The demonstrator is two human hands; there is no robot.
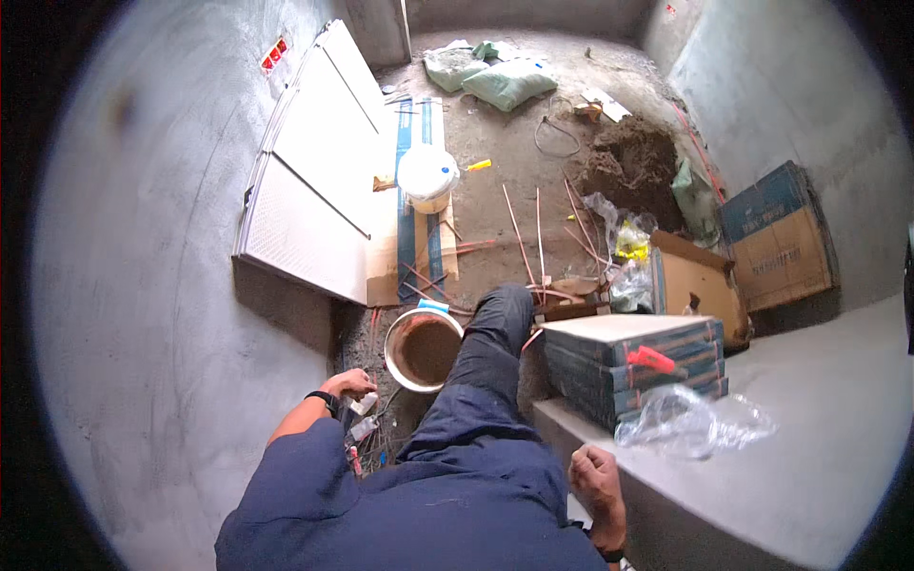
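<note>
Bare concrete floor, littered. At lower left of the frame, your left hand curls around a small white object beside the mortar bucket; grip unclear. Right hand, lower centre, rests fisted and empty on the ledge. You seem mid-pickup; next, lift it carefully.

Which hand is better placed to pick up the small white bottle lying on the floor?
Left. The left hand already touches the small white bottle beside the mortar-filled round bucket; the right hand rests fisted on the grey ledge.

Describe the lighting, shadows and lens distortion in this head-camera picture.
Head view: soft daylight, no harsh glare; a dark shadow lies under the leaning white panel; fisheye bends the grey walls and blackens the corners; the bucket and both hands look reasonably sharp.
</note>
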